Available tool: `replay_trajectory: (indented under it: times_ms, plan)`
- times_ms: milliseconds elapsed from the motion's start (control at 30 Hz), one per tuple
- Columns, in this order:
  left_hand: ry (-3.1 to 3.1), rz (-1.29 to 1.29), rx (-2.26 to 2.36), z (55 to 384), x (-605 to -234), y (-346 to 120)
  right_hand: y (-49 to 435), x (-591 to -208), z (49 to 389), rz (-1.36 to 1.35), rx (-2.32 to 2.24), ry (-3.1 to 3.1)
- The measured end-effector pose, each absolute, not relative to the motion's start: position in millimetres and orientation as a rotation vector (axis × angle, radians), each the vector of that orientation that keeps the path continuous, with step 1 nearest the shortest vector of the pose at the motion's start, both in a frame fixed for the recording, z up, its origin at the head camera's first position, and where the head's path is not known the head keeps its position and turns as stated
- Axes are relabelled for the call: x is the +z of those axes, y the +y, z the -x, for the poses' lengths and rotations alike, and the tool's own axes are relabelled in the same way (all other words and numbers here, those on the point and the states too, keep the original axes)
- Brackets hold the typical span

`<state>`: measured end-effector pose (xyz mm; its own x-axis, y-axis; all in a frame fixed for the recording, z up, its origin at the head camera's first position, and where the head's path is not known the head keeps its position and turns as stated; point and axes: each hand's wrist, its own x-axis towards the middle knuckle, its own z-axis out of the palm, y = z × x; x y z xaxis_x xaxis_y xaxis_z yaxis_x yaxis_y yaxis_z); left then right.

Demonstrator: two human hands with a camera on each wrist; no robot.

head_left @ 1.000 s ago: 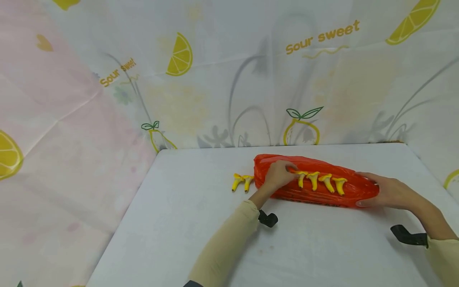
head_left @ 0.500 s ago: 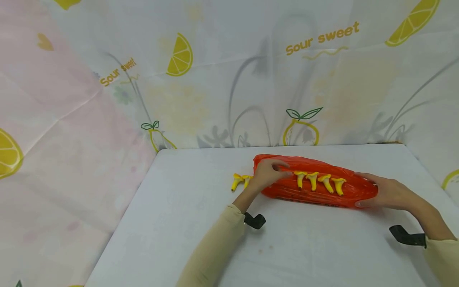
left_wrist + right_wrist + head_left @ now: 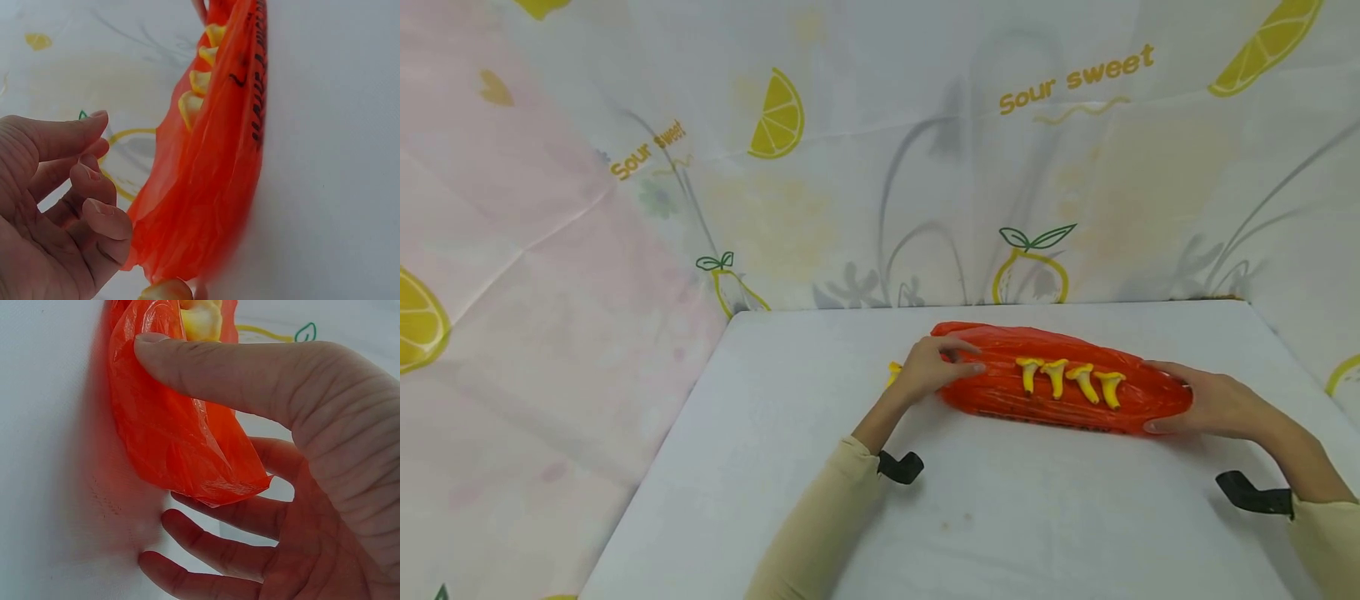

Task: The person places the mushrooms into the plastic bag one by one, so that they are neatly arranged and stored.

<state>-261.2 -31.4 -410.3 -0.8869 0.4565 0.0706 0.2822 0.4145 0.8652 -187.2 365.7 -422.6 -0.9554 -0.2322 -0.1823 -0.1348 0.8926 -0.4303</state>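
Note:
A crumpled red plastic bag (image 3: 992, 397) lies lengthwise on the white table, with several yellow chanterelle mushrooms (image 3: 1056, 379) in a row on it. My left hand (image 3: 927, 368) is over the bag's left end, fingers loosely bent and nothing between them. Beside that end a yellow chanterelle (image 3: 893, 372) peeks out from behind the left hand; its cap (image 3: 165, 291) shows at the bottom of the left wrist view. At the bag's right end, my right hand (image 3: 1221, 404) holds the plastic, thumb on the near side and fingers behind.
The white table (image 3: 760, 433) reaches back to a lemon-printed cloth (image 3: 865, 192) hung behind it. Another stretch of cloth (image 3: 535, 333) stands along the left edge. Black mounts (image 3: 901, 467) are strapped at both wrists.
My left hand has drawn back leftward from the row of mushrooms toward the bag's left end, now covering most of the loose mushrooms there. The right hand stays on the bag.

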Motion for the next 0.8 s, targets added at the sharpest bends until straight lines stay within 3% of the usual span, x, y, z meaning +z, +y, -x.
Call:
replay_trajectory:
  times_ms: [800]
  plan:
    - [2.514,-0.545,1.394,269.0,-418.9,-108.7,365.6,-423.5,187.5,0.257,-0.626,2.822]
